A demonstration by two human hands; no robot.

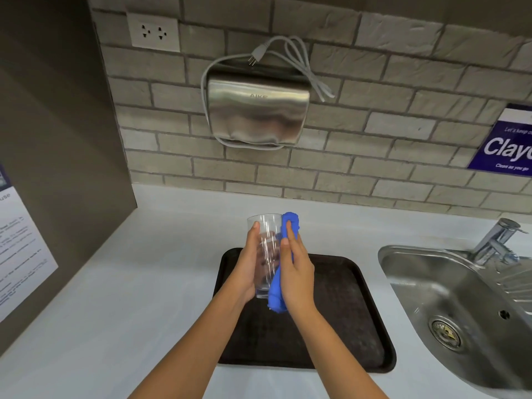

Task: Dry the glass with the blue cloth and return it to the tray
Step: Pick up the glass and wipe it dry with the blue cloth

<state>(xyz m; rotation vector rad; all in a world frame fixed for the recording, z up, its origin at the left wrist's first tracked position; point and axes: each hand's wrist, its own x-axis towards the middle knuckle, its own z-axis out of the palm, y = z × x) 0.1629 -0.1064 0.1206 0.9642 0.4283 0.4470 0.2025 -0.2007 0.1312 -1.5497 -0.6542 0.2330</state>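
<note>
A tall clear glass (266, 226) is held upright in the air above the dark tray (345, 312), which lies flat on the white counter. My left hand (249, 263) wraps around the glass from the left side. Pressed against the glass's right side is the blue cloth (289, 223), bunched lengthways from the rim down past the base. My right hand (296, 272) grips that cloth flat against the glass, fingers pointing up. The tray holds nothing else that I can see.
A steel sink (460, 306) with a tap (495, 240) sits to the right of the tray. On the brick wall behind hangs a metal hand dryer (256, 110) with its cord unplugged, and a socket (154, 31). A grey side panel (57, 168) stands at left.
</note>
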